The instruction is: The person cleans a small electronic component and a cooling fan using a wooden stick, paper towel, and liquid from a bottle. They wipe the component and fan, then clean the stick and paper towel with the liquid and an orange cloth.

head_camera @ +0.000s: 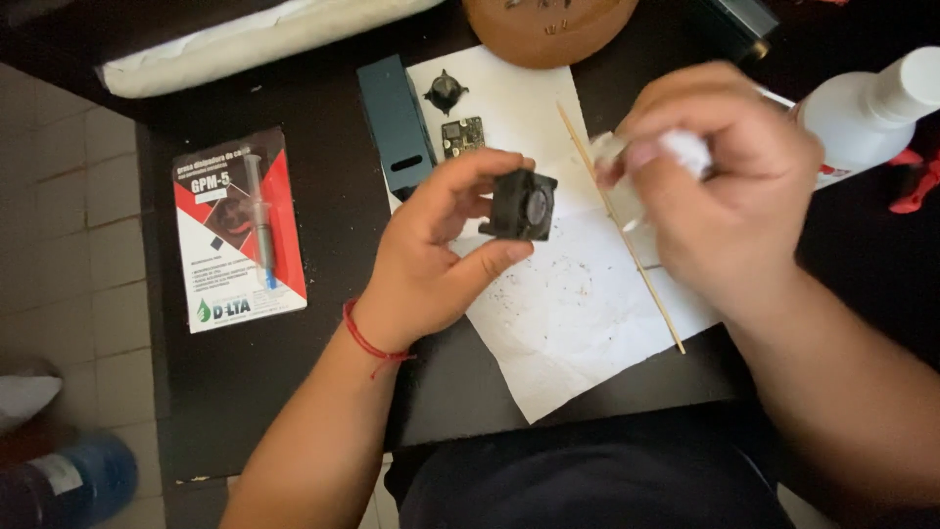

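My left hand grips a small black square fan housing between thumb and fingers, above a white paper sheet speckled with dark crumbs. My right hand is closed around a wad of white tissue, just right of the fan. A thin wooden stick lies diagonally on the paper, passing under my right hand. A red string circles my left wrist.
On the black table: a blister pack with a syringe, a dark teal metal part, a small circuit board, a black fan rotor, a white bottle, a brown round object, red-handled tool.
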